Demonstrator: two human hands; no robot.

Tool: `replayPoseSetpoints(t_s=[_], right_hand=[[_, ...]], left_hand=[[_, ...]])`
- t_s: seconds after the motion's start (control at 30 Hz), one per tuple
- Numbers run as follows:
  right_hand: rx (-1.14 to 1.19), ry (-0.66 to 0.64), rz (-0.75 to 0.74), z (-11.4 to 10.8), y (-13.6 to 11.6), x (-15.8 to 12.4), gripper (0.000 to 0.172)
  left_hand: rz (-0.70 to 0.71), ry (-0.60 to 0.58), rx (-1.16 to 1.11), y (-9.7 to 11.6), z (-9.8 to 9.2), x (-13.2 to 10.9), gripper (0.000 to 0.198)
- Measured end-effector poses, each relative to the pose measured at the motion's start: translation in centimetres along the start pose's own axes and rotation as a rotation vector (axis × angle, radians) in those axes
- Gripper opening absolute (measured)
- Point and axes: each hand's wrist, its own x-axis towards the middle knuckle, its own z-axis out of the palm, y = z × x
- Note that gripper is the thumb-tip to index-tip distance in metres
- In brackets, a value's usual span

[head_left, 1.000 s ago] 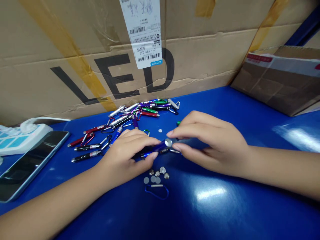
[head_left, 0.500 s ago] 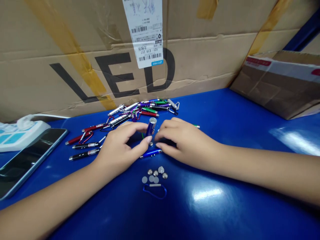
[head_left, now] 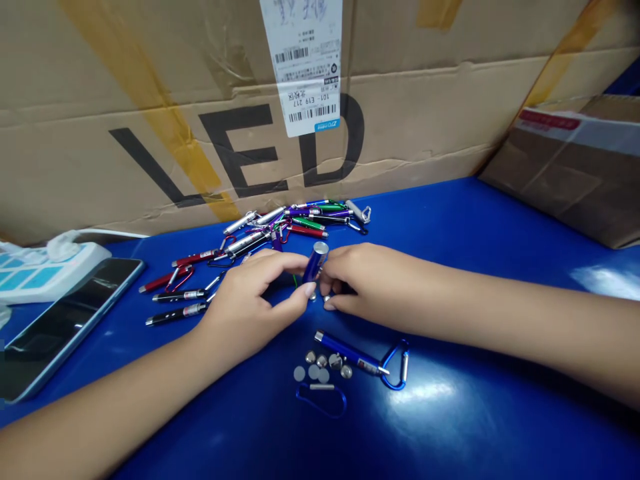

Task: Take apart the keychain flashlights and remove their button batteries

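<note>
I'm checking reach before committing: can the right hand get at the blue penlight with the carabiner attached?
Probably yes: nothing visible lies between the right hand and the blue penlight, though the hand seems busy at a small silvery piece.

at the centre of the frame, the lower end of the blue tube (head_left: 317, 260) is covered by the left hand (head_left: 255, 293), and a small silver piece (head_left: 327, 300) is partly hidden by the right hand (head_left: 367, 277). the phone (head_left: 75, 327) and white power strip (head_left: 93, 259) are cut off at the left edge. the shipping label (head_left: 307, 77) is cropped at the top, its smallest print too blurred to be read.
</note>
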Motion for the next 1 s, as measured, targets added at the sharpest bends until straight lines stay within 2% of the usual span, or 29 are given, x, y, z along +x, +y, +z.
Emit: replayPoseSetpoints(t_s=[0.2, 0.27, 0.33, 0.47, 0.6, 0.83, 1.0], right_hand=[[0.071, -0.015, 0.029, -0.8, 0.5, -0.7, 0.009], [0.102, 0.024, 0.036, -1.4, 0.8, -0.8, 0.008], [0.123, 0.122, 0.047, -2.1, 1.0, -1.0, 0.005], [0.237, 0.409, 0.054, -3.2, 0.9, -1.6, 0.003], [0.387, 0.569, -0.074, -3.0, 0.1, -2.2, 0.003], [0.250, 0.603, -0.336, -2.1, -0.2, -2.2, 0.004], [0.207, 0.590, -0.398, -2.1, 0.2, -2.3, 0.007]], left_hand=[[-0.042, -0.002, 0.018, 0.0, -0.1, -0.1, 0.014], [-0.046, 0.000, 0.024, -0.1, -0.1, -0.1, 0.014], [-0.043, -0.003, 0.032, -0.1, -0.1, -0.1, 0.014], [-0.018, -0.014, 0.042, -0.1, -0.2, 0.0, 0.015], [0.025, -0.040, 0.035, 0.1, -0.3, 0.1, 0.014], [0.118, -0.033, 0.024, 0.3, -0.2, -0.1, 0.011], [0.119, -0.038, 0.020, 0.2, -0.2, -0.2, 0.012]])
